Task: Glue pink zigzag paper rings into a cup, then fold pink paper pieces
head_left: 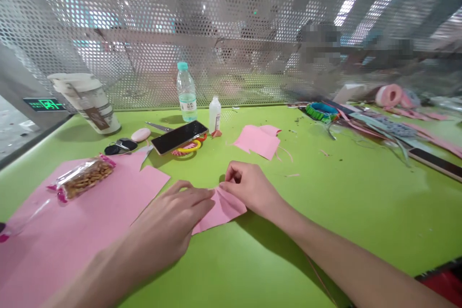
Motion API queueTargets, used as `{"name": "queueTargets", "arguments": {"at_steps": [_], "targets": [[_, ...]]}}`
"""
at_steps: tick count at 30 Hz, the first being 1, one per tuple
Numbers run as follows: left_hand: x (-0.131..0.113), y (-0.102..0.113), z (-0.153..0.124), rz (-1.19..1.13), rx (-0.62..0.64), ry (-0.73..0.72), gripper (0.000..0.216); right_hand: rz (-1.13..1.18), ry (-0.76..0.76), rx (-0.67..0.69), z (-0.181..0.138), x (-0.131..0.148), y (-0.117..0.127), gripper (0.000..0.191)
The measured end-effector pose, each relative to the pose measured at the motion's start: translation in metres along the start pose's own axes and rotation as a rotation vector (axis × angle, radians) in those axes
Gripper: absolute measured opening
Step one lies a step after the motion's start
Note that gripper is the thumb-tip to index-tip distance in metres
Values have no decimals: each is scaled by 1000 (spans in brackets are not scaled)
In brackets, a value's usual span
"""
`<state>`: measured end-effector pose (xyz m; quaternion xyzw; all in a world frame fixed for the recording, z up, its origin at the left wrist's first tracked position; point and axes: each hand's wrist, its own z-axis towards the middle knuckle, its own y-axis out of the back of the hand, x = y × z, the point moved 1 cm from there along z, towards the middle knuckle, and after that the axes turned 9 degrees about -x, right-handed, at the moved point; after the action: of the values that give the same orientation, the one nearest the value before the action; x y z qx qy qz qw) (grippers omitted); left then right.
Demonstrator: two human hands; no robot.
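A small piece of pink paper (221, 214) with crease lines lies between my hands on the green table. My left hand (176, 216) rests over its left side, fingers together and pressing on it. At its upper edge, my right hand (249, 187) pinches the paper between thumb and curled fingers. Beyond my right hand lie other cut pieces of pink paper (258, 142). To the left is a large pink sheet (90, 236), part of it under my left forearm.
On the left sheet lies a clear snack packet (86, 178). Behind it stand a paper cup (86, 103), a water bottle (186, 94) and a small white bottle (215, 114). A black phone (180, 137) rests on yellow-handled scissors (189, 148). Ribbons (382, 130) clutter the right side.
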<state>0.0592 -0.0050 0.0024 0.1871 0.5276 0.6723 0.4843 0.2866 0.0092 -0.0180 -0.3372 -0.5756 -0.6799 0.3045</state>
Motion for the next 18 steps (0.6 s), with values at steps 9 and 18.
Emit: {"name": "queueTargets", "arguments": {"at_steps": [9,18], "targets": [[-10,-9,1,179,93,-21,42,-79,34,32,0,4,1,14],[-12,-8,3,178,72,-18,43,-154,26,21,-4,8,0,20]]}}
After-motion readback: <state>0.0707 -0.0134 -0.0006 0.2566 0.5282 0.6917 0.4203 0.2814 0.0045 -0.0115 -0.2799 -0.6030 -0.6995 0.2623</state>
